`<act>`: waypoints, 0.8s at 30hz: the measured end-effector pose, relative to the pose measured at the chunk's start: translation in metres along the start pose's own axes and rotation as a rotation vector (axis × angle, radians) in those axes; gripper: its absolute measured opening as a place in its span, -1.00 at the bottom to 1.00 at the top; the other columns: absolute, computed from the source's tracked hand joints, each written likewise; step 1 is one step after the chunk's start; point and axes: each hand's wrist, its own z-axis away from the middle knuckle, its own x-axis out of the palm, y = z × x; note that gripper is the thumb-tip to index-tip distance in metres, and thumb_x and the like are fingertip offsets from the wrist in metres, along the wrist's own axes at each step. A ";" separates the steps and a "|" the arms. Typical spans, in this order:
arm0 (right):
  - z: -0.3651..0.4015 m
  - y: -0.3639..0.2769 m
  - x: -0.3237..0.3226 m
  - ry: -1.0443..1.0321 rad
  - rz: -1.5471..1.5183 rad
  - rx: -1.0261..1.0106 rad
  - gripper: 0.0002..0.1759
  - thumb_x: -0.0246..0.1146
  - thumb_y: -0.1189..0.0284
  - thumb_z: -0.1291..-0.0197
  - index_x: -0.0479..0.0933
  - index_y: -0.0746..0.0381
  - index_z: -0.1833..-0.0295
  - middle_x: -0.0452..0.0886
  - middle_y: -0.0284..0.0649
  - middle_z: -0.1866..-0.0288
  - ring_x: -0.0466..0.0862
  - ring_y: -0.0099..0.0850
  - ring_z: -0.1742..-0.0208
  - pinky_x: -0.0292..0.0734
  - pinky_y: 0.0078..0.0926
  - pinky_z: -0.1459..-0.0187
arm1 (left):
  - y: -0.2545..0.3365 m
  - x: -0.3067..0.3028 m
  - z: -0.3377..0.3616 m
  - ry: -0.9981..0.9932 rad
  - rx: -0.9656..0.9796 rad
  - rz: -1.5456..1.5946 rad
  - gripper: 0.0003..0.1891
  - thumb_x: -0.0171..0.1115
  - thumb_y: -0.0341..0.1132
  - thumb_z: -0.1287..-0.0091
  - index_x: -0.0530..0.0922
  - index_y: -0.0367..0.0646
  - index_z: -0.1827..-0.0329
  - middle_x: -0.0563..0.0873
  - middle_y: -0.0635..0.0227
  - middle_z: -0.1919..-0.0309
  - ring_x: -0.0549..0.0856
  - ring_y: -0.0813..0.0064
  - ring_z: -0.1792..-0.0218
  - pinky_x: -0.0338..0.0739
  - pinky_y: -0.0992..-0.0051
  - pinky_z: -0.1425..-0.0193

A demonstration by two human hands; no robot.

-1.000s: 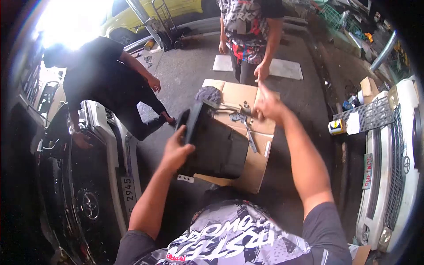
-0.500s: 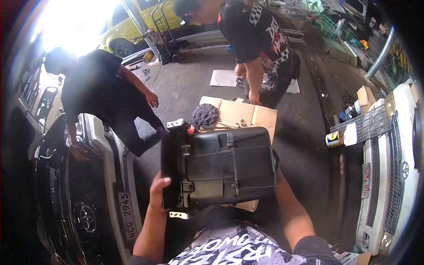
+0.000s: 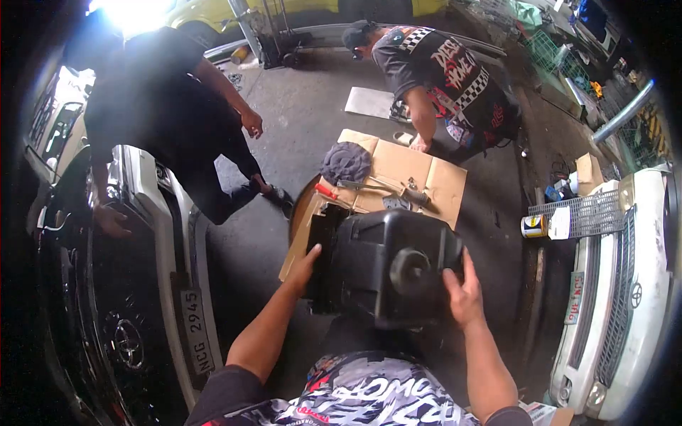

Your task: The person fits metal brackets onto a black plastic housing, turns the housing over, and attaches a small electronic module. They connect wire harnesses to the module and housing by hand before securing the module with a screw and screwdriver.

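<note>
A bulky black plastic housing (image 3: 362,263) is held in front of my body, a round recess showing on its right half. My left hand (image 3: 305,268) grips its left edge, the fingers partly hidden beneath. On its right end is my right hand (image 3: 465,287), thumb on top and fingers along the side. Just beyond the housing lies unfolded cardboard (image 3: 401,162), bearing a dark bundled cloth (image 3: 346,163), a red-handled tool (image 3: 327,192) and a metal cylindrical part (image 3: 415,195).
One person (image 3: 163,106) stands at the left beside a dark vehicle (image 3: 106,284). Another person (image 3: 447,85) crouches beyond the cardboard. At the right are a white bumper (image 3: 618,298), a metal grille (image 3: 595,213) and a can (image 3: 533,226).
The housing has turned, now showing its round recess, and moved right. My right hand has come into view on its end. The person beyond the cardboard has crouched lower.
</note>
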 end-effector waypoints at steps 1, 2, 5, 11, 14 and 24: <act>0.000 -0.003 0.010 0.000 0.031 -0.014 -0.06 0.36 0.12 -0.45 0.15 0.43 -0.70 0.41 0.31 -0.59 0.39 0.09 -0.65 0.25 -0.18 -0.62 | -0.012 -0.007 -0.024 -0.024 0.014 -0.011 -0.15 0.26 0.15 -0.55 0.26 -0.27 -0.68 0.52 0.07 -0.51 0.54 0.12 -0.47 0.36 0.16 -0.60; 0.001 -0.003 0.019 -0.002 0.063 -0.023 -0.05 0.38 0.12 -0.44 0.15 0.42 -0.70 0.39 0.32 -0.61 0.38 0.09 -0.66 0.25 -0.17 -0.62 | -0.028 -0.016 -0.047 -0.047 0.022 -0.022 -0.13 0.24 0.18 -0.55 0.25 -0.28 -0.69 0.50 0.07 -0.53 0.51 0.13 -0.49 0.32 0.18 -0.62; 0.001 0.003 0.042 0.010 0.114 -0.081 -0.03 0.40 0.13 -0.42 0.14 0.42 -0.70 0.36 0.34 -0.61 0.36 0.13 -0.66 0.26 -0.11 -0.62 | -0.066 -0.038 -0.106 -0.162 -0.033 -0.014 -0.08 0.20 0.24 -0.55 0.23 -0.32 -0.70 0.47 0.05 -0.56 0.46 0.13 -0.54 0.25 0.21 -0.66; 0.002 -0.006 0.089 0.056 0.287 -0.096 0.08 0.43 -0.06 -0.38 0.13 0.41 -0.69 0.40 0.31 -0.55 0.43 0.18 -0.58 0.32 0.00 -0.57 | -0.126 -0.055 -0.179 -0.219 0.021 -0.087 -0.06 0.14 0.32 -0.54 0.28 -0.33 -0.68 0.45 0.01 -0.57 0.44 0.12 -0.56 0.25 0.24 -0.65; 0.003 -0.012 0.109 0.072 0.311 -0.068 0.15 0.43 -0.16 -0.33 0.11 0.41 -0.70 0.36 0.30 -0.57 0.42 0.18 -0.58 0.33 0.01 -0.56 | -0.119 -0.051 -0.165 -0.289 -0.017 -0.051 -0.08 0.08 0.35 -0.56 0.32 -0.31 -0.66 0.43 0.03 -0.59 0.43 0.14 -0.57 0.23 0.26 -0.66; -0.005 0.028 0.100 0.033 0.164 -0.107 -0.28 0.37 0.18 -0.49 0.39 0.36 -0.58 0.56 0.20 -0.47 0.56 0.01 -0.52 0.41 -0.14 -0.52 | 0.010 -0.026 -0.040 -0.412 0.090 0.163 -0.25 -0.16 0.26 -0.71 0.30 -0.11 -0.72 0.40 0.16 -0.63 0.40 0.29 -0.59 0.20 0.28 -0.69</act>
